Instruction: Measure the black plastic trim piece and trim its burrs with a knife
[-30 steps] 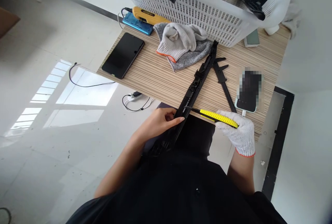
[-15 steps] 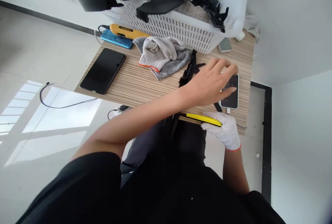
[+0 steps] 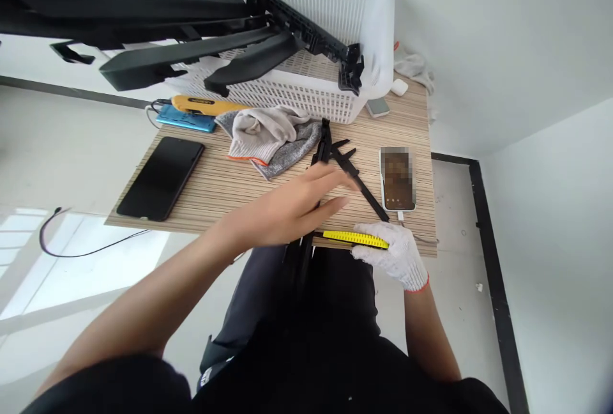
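Observation:
My bare left hand [image 3: 304, 200] hovers over the front of the table, fingers stretched out and slightly blurred, with nothing visible in it. Beneath it runs a long, narrow black plastic part [image 3: 324, 139], which reaches past the table's front edge toward my lap; my hand hides its middle. In a white knitted glove, my right hand [image 3: 390, 251] is closed around a yellow ribbed-handled tool [image 3: 354, 238] that points left toward the black part; what its tip is, I cannot make out. A black caliper [image 3: 361, 187] lies just right of my left fingertips.
Behind stands a white plastic basket [image 3: 378, 50] with long black plastic parts [image 3: 191, 56] sticking out leftward. Crumpled gloves [image 3: 272, 136], a yellow tool [image 3: 205, 105] and a blue case [image 3: 186, 119] lie before it. A dark phone [image 3: 160, 177] is left, a plugged-in phone [image 3: 398, 181] right.
My left hand has moved away from the plugged-in phone, leftward over the black part. That phone's screen is now lit. The view has shifted, showing more of the basket.

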Motion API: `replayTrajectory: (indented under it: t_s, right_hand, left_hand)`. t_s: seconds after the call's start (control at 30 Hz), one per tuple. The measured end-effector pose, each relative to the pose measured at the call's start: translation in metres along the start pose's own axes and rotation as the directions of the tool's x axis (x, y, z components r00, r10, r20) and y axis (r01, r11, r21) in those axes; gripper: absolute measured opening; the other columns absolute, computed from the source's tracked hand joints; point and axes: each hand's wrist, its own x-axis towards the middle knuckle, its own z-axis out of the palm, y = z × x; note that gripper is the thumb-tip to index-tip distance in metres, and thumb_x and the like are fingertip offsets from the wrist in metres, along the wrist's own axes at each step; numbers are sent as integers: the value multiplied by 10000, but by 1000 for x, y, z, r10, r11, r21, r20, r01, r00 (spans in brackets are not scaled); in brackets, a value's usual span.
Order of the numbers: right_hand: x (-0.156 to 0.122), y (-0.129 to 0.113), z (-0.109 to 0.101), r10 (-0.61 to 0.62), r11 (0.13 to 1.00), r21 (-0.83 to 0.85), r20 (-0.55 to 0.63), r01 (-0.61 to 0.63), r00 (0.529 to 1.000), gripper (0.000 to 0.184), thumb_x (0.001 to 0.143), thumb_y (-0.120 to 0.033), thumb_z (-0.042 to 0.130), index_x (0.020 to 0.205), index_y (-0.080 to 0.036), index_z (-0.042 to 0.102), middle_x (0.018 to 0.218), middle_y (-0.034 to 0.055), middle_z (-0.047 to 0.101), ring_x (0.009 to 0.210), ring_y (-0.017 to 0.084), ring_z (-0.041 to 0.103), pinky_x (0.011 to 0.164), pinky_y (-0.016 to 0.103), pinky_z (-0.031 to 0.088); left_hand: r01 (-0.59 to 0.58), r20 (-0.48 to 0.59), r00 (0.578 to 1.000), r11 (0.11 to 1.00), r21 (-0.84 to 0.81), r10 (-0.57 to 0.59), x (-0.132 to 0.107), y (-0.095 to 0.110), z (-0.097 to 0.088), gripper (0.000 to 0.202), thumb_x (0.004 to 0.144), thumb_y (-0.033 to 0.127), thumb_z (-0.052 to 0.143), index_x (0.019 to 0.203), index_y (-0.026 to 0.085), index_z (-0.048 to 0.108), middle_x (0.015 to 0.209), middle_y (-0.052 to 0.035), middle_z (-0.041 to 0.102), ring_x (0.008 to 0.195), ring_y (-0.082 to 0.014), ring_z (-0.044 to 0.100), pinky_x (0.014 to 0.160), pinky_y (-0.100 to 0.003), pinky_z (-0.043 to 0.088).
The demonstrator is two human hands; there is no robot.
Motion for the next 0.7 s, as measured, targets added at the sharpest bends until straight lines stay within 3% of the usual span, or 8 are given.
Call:
replayTrajectory:
  t_s: [0.03,0.1,0.17,0.23,0.33,0.4,0.6,0.7]
  right_hand:
    - [0,0,0,9,1000,7,4,-9,1000,442,798,-571,806,1140,-290,794,926,23,801,804,203,749,768,344,612]
    - [0,-2,-1,34,999,31,19,-35,999,420,795,-557,813,1131,-304,796,952,15,805,824,202,753,791,352,618]
    - [0,-3,-1,51,997,60,27,-52,998,410,787,-540,826,1125,-309,796,1005,16,809,863,207,761,841,367,624]
    - [0,-4,-1,51,995,85,23,-53,998,408,785,-522,834,1129,-307,795,1029,21,810,888,210,765,870,378,628]
    - [1,-4,-1,61,993,99,13,-62,998,379,787,-490,841,1112,-300,801,1017,26,811,891,213,771,855,377,640]
    - [1,-3,-1,65,993,103,6,-65,998,379,785,-478,847,1110,-288,802,1012,32,812,889,216,772,849,376,642]
    - [-3,-3,0,7,997,71,18,-8,1000,422,761,-518,854,1112,-289,802,996,23,814,832,198,760,811,357,631]
    - [-5,-5,2,0,999,42,-78,4,997,439,780,-521,838,1125,-253,799,958,33,812,772,182,750,750,330,624]
  left_hand:
    - [127,6,992,990,-57,-127,-30,0,-4,333,1016,458,446,1067,237,689,1043,-62,716,965,-239,670,877,-326,537]
    - [396,26,918,911,-118,-395,-83,-7,-3,428,984,577,457,856,246,695,819,-37,713,740,-214,657,651,-282,512]
    - [573,39,818,806,-148,-574,-123,-19,12,469,943,644,489,784,244,677,777,-41,715,708,-217,659,621,-282,514]
    - [649,129,758,719,-249,-639,-144,-27,35,446,928,657,520,888,249,695,859,-50,742,788,-237,694,665,-291,557]
    - [664,208,736,629,-403,-644,-147,-30,69,445,928,644,546,1060,238,673,923,-53,735,854,-248,702,712,-315,590]
    - [639,185,749,619,-457,-636,-139,-28,84,438,921,634,570,1005,214,661,839,-38,696,791,-232,674,682,-311,570]
    - [601,135,764,620,-505,-631,-118,-33,98,426,885,608,647,899,183,668,776,-20,660,694,-195,601,595,-285,459]
    - [594,102,763,629,-502,-638,-117,-38,102,439,877,604,651,755,186,590,660,11,557,610,-155,505,544,-272,388]
